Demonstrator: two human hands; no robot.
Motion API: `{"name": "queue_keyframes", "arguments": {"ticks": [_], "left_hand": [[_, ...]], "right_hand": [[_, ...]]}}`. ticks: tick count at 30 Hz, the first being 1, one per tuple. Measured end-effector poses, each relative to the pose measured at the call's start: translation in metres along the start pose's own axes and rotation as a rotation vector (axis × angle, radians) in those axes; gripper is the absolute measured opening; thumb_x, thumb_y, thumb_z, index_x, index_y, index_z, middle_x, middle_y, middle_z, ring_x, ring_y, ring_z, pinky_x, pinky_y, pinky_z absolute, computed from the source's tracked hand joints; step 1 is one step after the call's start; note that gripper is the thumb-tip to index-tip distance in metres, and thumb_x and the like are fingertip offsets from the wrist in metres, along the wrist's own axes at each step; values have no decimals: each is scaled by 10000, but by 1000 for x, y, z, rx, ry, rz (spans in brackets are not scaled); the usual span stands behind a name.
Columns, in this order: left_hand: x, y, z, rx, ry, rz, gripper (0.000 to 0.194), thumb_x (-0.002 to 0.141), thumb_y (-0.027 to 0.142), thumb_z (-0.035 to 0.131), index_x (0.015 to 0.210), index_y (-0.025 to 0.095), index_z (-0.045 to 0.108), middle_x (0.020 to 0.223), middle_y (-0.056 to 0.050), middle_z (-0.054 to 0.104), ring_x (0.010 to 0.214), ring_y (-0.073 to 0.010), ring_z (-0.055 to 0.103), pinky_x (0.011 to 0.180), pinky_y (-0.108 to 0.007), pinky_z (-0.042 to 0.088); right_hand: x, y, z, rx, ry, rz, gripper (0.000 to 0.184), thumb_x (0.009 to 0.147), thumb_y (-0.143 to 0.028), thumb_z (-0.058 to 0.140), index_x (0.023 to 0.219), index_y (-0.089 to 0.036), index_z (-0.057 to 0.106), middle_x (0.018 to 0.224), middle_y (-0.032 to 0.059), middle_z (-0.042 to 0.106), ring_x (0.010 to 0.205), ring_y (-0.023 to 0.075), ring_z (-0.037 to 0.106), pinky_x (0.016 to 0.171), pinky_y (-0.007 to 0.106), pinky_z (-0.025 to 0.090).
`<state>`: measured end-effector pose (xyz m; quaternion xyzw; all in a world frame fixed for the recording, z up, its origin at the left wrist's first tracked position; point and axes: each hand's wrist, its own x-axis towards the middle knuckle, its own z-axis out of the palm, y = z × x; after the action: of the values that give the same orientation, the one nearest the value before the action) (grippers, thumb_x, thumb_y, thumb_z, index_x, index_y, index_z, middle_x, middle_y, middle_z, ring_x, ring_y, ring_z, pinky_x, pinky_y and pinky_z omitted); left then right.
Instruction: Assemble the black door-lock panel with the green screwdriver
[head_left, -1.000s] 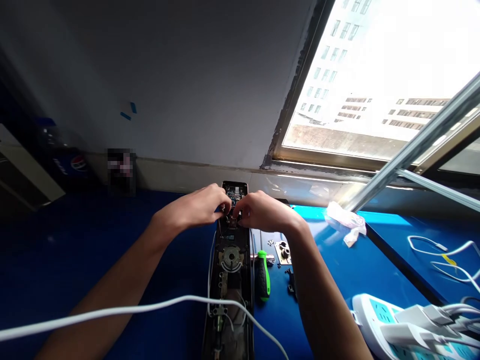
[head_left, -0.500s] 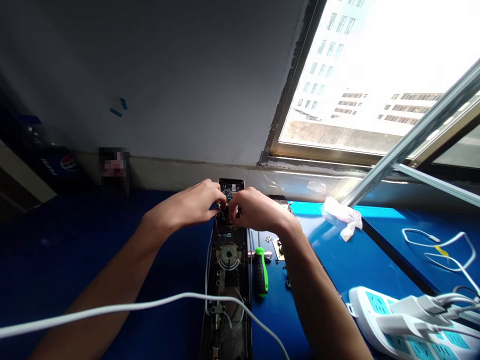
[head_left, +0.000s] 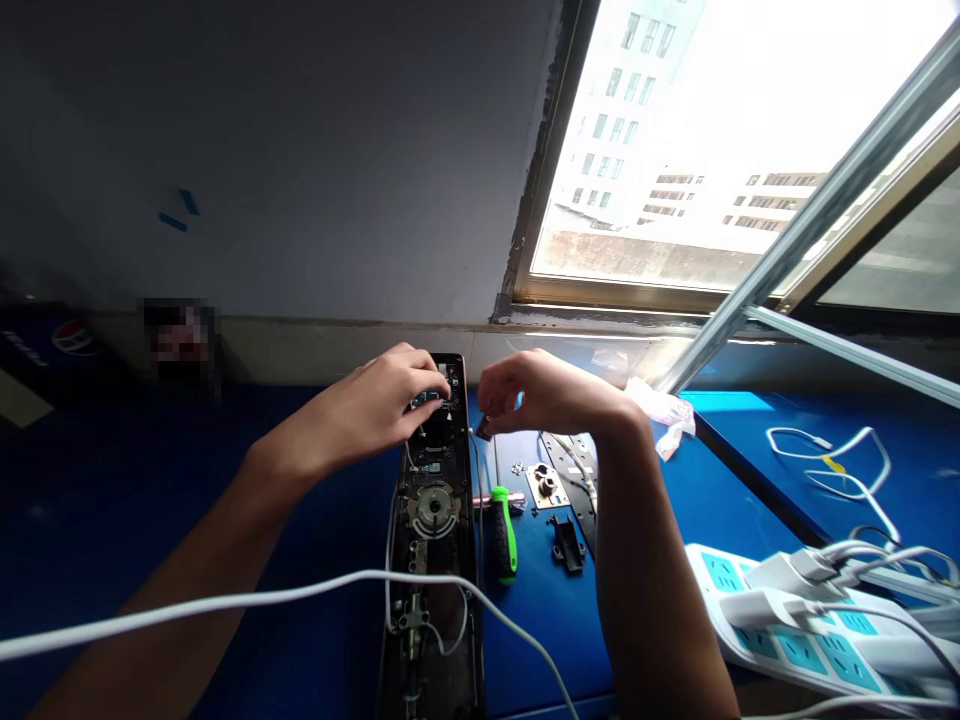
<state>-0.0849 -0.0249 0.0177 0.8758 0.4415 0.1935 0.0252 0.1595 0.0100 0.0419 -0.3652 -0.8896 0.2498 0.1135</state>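
At the opened electronic lock panel [head_left: 433, 510] in the lower middle, the left hand [head_left: 382, 395] curls over its circuit board [head_left: 450, 380], grip unclear, while the right hand [head_left: 544, 392] pinches a small dark part [head_left: 484, 428] that seems to need seating next.

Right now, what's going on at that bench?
A person is working on a long black lock panel with its electronics exposed. The left hand has its fingers on a dark circuit board at the panel's far end, while the right hand pinches a small dark part beside it. A green-handled screwdriver lies on the blue table.
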Motion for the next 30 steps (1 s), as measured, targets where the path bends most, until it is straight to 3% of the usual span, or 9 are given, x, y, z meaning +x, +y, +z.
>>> {"name": "queue_keyframes", "arguments": {"ticks": [3, 7, 10, 15, 19, 21, 30], "left_hand": [[7, 16, 13, -40, 22, 111, 225, 1009, 271, 568, 1085, 212, 772, 1180, -92, 689, 1171, -255, 602, 958, -372, 531], [13, 29, 31, -54, -54, 185, 209, 1017, 241, 571, 1023, 210, 778, 1158, -95, 700, 1168, -257, 596, 961, -382, 533], [15, 32, 38, -51, -100, 180, 205, 1019, 235, 577, 1028, 196, 778, 1156, -101, 702, 1173, -262, 598, 969, -389, 535], [14, 31, 42, -37, -123, 187, 210, 1025, 239, 572, 1031, 191, 777, 1160, -100, 700, 1168, -258, 599, 985, -388, 526], [14, 31, 45, -16, -134, 192, 192, 1018, 222, 585, 1031, 191, 774, 1143, -95, 703, 1166, -256, 596, 1007, -392, 516], [14, 32, 45, -13, -138, 188, 188, 1015, 217, 587, 1023, 191, 773, 1138, -95, 705, 1163, -256, 596, 1008, -392, 517], [14, 31, 45, -12, -139, 187, 216, 1028, 233, 562, 1027, 197, 775, 1147, -99, 702, 1149, -252, 600, 992, -389, 523]], "right_hand": [[-4, 28, -6, 14, -178, 231, 166, 750, -209, 833, 875, -204, 723, 847, -13, 773, 763, 126, 708, 649, 219, 515], [10, 67, 4, -12, -272, 413, 238, 658, -199, 885, 838, -183, 730, 756, 8, 748, 649, 137, 682, 562, 224, 505], [23, 85, 17, -32, -306, 491, 298, 605, -206, 918, 842, -184, 739, 744, 16, 741, 677, 158, 695, 584, 237, 527], [36, 94, 31, -58, -383, 519, 394, 596, -290, 972, 906, -187, 753, 724, -2, 714, 735, 175, 707, 637, 253, 550], [39, 98, 38, -67, -482, 537, 272, 893, -336, 790, 1074, -150, 711, 936, 29, 728, 817, 154, 704, 731, 307, 603], [40, 102, 40, -70, -514, 540, 265, 978, -354, 692, 1140, -145, 683, 1058, 50, 719, 885, 163, 707, 784, 346, 618], [42, 112, 46, 5, -529, 517, 300, 989, -344, 677, 1222, -155, 656, 1156, 70, 703, 959, 184, 709, 823, 369, 625]]}}
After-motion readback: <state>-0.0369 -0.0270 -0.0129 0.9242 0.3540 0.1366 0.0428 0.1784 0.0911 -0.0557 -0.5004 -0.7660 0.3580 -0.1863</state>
